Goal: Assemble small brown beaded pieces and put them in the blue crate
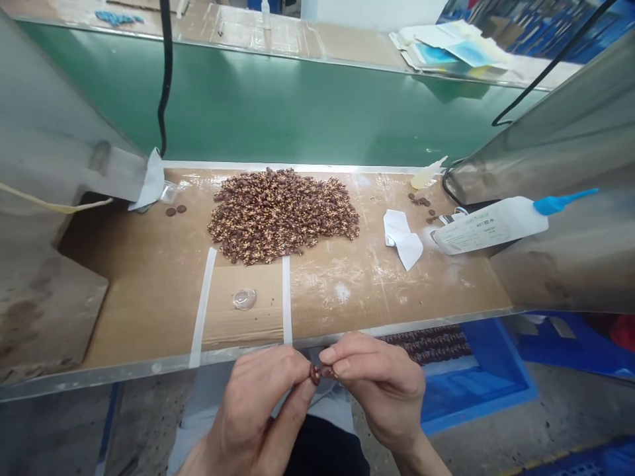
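Close to the bench's front edge, my left hand (268, 403) pinches a small round brown disc (314, 374) between thumb and forefinger. My right hand (377, 380) faces it, its fingers closed on a small dark brown piece (328, 371). The two parts meet or nearly meet between my fingertips; I cannot tell whether they touch. Further back on the bench lies a big heap of small brown pieces with pale yellow bits (282, 215). A clear round dish (245, 299) sits on the cardboard in front of the heap.
A white glue bottle with a blue nozzle (496, 225) lies tilted at right, near crumpled white paper (403, 238) and a small yellowish bottle (428, 173). Loose brown discs (176, 210) lie at left. Below the bench stands a blue crate (486, 396) holding rows of brown pieces. Metal panels flank both sides.
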A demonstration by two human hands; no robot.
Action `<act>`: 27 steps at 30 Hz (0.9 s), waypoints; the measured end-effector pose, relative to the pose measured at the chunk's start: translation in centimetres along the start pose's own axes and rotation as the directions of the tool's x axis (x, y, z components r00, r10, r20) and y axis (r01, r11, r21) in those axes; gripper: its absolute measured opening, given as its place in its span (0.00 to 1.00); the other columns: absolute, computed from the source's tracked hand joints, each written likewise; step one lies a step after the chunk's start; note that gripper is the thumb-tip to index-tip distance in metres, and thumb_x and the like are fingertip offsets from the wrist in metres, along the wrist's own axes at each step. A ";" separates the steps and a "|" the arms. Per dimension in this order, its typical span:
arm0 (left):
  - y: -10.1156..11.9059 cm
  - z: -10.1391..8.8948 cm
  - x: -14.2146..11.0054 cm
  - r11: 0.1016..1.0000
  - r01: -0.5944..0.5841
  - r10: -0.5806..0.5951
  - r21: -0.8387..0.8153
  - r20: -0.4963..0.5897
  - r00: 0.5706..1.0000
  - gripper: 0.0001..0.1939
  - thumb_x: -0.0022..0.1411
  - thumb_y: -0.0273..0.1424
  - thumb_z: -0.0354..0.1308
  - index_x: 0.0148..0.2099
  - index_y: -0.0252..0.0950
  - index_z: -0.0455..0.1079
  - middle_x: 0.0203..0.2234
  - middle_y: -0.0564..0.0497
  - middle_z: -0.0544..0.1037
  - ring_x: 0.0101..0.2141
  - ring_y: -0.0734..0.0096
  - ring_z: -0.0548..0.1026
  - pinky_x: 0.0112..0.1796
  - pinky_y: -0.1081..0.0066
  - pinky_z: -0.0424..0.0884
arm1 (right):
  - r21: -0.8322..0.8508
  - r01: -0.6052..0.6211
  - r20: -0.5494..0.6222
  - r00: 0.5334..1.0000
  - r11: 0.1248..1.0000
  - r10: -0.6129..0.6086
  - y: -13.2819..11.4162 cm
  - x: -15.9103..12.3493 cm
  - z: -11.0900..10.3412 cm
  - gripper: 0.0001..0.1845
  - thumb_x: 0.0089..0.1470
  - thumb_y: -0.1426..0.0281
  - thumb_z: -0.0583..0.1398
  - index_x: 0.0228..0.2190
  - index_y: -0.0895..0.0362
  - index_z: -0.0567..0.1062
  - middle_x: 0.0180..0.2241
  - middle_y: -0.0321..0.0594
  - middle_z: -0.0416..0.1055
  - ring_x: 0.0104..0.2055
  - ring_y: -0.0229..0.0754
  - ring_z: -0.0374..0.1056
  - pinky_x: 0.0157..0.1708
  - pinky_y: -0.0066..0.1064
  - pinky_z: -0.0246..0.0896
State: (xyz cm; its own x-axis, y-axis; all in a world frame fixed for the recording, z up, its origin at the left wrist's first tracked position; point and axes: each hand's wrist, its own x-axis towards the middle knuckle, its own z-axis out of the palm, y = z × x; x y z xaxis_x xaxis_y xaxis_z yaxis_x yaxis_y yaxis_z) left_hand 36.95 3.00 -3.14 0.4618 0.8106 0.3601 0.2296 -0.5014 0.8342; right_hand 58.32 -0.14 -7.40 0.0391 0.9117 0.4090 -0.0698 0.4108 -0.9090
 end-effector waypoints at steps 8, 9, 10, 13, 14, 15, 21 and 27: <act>0.2 -0.3 0.6 1.000 -0.003 0.003 0.009 0.051 0.999 0.13 0.81 0.19 0.56 0.51 0.41 0.78 0.33 0.50 0.86 0.30 0.65 0.84 0.34 0.68 0.79 | 0.036 0.033 0.010 0.999 0.999 -0.033 0.0 0.4 -0.2 0.13 0.80 0.72 0.72 0.58 0.43 0.91 0.49 0.37 0.93 0.45 0.43 0.91 0.47 0.34 0.88; 0.3 -0.3 0.6 1.000 0.003 -0.003 0.009 0.060 0.998 0.13 0.82 0.20 0.55 0.51 0.42 0.78 0.33 0.50 0.85 0.30 0.64 0.84 0.34 0.68 0.79 | 0.034 0.027 0.016 1.000 0.999 -0.027 0.0 0.5 -0.3 0.14 0.80 0.72 0.72 0.58 0.42 0.91 0.49 0.36 0.93 0.45 0.43 0.91 0.46 0.35 0.89; 0.3 -0.4 0.6 1.000 0.011 -0.012 0.011 0.069 0.998 0.14 0.82 0.20 0.55 0.51 0.42 0.79 0.32 0.50 0.85 0.29 0.64 0.84 0.34 0.67 0.79 | 0.031 0.021 0.021 1.000 0.999 -0.021 -0.1 0.5 -0.4 0.15 0.80 0.72 0.72 0.59 0.41 0.91 0.50 0.36 0.93 0.45 0.43 0.91 0.46 0.35 0.89; 0.5 -0.4 0.6 0.999 0.038 -0.039 0.018 0.097 0.995 0.14 0.82 0.21 0.55 0.51 0.43 0.79 0.32 0.50 0.85 0.29 0.63 0.84 0.34 0.67 0.79 | 0.022 0.008 0.034 0.999 1.000 -0.009 -0.3 0.3 -0.7 0.17 0.79 0.73 0.72 0.60 0.39 0.90 0.50 0.35 0.93 0.44 0.44 0.91 0.45 0.37 0.89; 0.5 -0.4 0.6 0.999 0.041 -0.043 0.019 0.101 0.994 0.13 0.82 0.21 0.56 0.50 0.43 0.79 0.32 0.50 0.85 0.29 0.63 0.84 0.34 0.66 0.79 | 0.021 0.010 0.037 0.999 1.000 -0.010 -0.3 0.2 -0.8 0.18 0.79 0.73 0.72 0.60 0.39 0.90 0.50 0.35 0.93 0.44 0.44 0.91 0.45 0.37 0.89; 0.5 -0.4 0.6 0.999 0.041 -0.043 0.019 0.103 0.994 0.13 0.82 0.21 0.56 0.50 0.43 0.79 0.32 0.50 0.85 0.29 0.63 0.84 0.34 0.66 0.79 | 0.022 0.011 0.038 0.999 1.000 -0.012 -0.3 0.2 -0.9 0.18 0.79 0.73 0.72 0.60 0.39 0.90 0.50 0.35 0.93 0.44 0.44 0.91 0.45 0.38 0.88; 0.5 -0.1 0.5 0.998 0.051 -0.056 0.038 0.123 0.991 0.12 0.83 0.23 0.57 0.49 0.43 0.80 0.31 0.51 0.85 0.29 0.63 0.84 0.34 0.67 0.79 | 0.012 0.004 0.017 1.000 1.000 -0.004 -0.5 0.2 -0.8 0.18 0.78 0.73 0.73 0.60 0.39 0.90 0.50 0.36 0.93 0.45 0.44 0.92 0.46 0.37 0.89; -0.7 0.6 -0.7 0.996 0.087 -0.092 0.032 0.177 0.980 0.09 0.81 0.25 0.62 0.51 0.45 0.80 0.36 0.53 0.87 0.34 0.65 0.86 0.39 0.70 0.79 | -0.106 -0.113 -0.083 0.991 0.988 0.104 -2.6 -1.5 -5.1 0.14 0.76 0.75 0.73 0.52 0.43 0.94 0.47 0.37 0.92 0.44 0.46 0.91 0.47 0.39 0.90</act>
State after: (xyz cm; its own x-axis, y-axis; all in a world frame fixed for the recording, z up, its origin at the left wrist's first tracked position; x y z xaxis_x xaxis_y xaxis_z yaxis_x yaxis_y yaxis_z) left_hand 37.01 2.57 -4.24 0.5834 0.7866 0.2024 0.2962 -0.4381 0.8487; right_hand 63.57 -2.56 -6.08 0.1144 0.9458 0.3040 0.0321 0.3023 -0.9527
